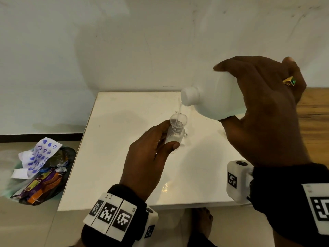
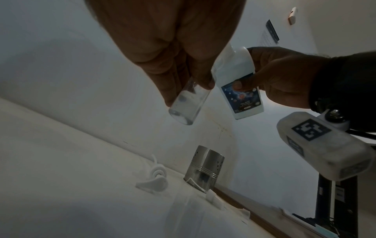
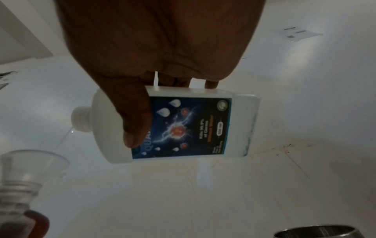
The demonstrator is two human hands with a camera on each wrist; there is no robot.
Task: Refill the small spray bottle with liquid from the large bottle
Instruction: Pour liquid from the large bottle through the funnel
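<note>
Pouring: opaque bottle (image 1: 211, 102) (clear funnel (image 1: 178, 120))

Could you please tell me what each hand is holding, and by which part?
The left hand grips the small spray bottle around its body; the right hand grips the tilted large bottle around its labelled body.

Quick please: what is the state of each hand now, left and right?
Left hand: closed around the small spray bottle, funnel in its neck.
Right hand: closed around the large bottle, tilted and pouring.
</note>
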